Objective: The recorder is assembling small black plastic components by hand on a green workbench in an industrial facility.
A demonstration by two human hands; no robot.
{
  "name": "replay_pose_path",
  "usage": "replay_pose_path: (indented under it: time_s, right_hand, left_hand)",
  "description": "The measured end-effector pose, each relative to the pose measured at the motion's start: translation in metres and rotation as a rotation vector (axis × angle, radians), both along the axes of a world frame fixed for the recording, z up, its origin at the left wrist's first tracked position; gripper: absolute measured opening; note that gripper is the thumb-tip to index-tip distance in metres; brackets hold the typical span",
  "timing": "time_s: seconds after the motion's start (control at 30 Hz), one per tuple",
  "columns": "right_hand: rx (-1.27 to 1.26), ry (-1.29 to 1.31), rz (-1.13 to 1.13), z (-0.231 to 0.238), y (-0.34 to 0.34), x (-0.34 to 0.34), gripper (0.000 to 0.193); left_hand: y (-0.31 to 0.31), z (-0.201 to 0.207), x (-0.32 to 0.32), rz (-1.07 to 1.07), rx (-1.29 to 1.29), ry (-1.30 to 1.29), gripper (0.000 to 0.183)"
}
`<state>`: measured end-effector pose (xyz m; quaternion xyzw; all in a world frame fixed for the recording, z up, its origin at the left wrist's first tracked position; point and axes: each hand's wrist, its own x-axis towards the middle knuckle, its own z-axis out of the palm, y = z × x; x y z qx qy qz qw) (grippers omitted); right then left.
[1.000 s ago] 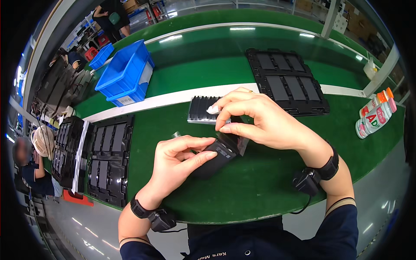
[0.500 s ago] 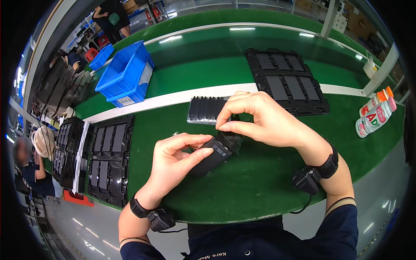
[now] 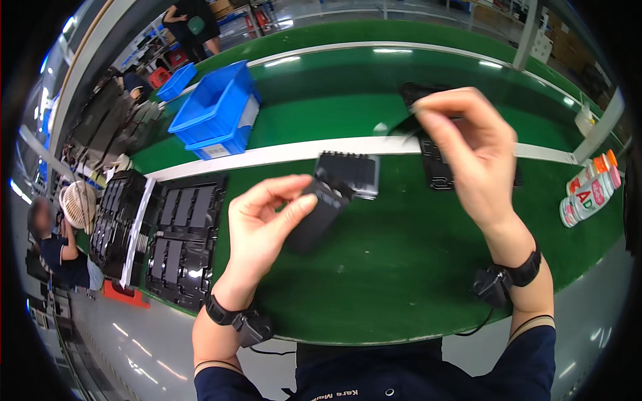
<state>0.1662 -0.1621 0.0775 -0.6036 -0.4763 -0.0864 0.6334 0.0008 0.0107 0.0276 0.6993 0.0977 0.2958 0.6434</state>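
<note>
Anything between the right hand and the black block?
Nothing visible blocks the gap between the right hand and the black block. The ribbed stack sits near that line, apparently lower, on the table. The left hand pinches the block; the right appears to pinch a blurred dark film.

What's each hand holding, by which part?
Left hand: the flat black rectangular pack, pinched near its upper-left corner. Right hand: seemingly a thin dark film, its held part too blurred to tell.

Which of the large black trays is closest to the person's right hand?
The tray at the right, partly hidden behind the right hand; the other trays are all at the far left, past the left hand.
</note>
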Motion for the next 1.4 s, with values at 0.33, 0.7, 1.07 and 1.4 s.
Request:
replay_pose_path:
  time_s: [0.33, 0.7, 1.07, 1.4]
  right_hand:
    - [-0.729, -0.484, 0.35, -0.071, 0.012, -0.035, 0.021]
    - [-0.202, 0.151, 0.234, -0.046, 0.023, -0.039, 0.029]
    - [-0.243, 0.189, 0.307, -0.05, 0.018, -0.038, 0.026]
    - [-0.309, -0.1, 0.25, -0.045, 0.02, -0.042, 0.041]
  left_hand:
    - [0.015, 0.006, -0.002, 0.095, 0.012, -0.162, 0.042]
    - [-0.01, -0.002, -0.001, 0.045, 0.09, -0.118, 0.036]
    - [-0.017, -0.003, -0.001, 0.0, 0.1, -0.096, 0.039]
    - [-0.015, -0.005, -0.002, -0.004, 0.108, -0.095, 0.038]
